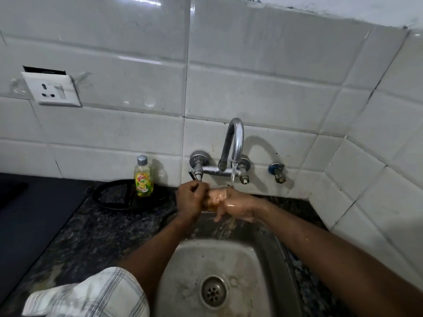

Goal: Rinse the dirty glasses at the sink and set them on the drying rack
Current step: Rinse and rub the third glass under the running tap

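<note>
Centre frame, a glass [211, 201] is being held sideways under the running tap [237, 138], the grip of the left hand [191, 199] closed round one end, that of the right hand [239, 205] round the other, seemingly so runoff is falling into the sink [183, 259].

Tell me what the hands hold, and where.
A glass sideways under the tap: left hand grips one end, right hand the other.

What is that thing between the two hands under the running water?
A clear glass, seen in the head view. The left hand and right hand both hold it under water from the tap.
</note>
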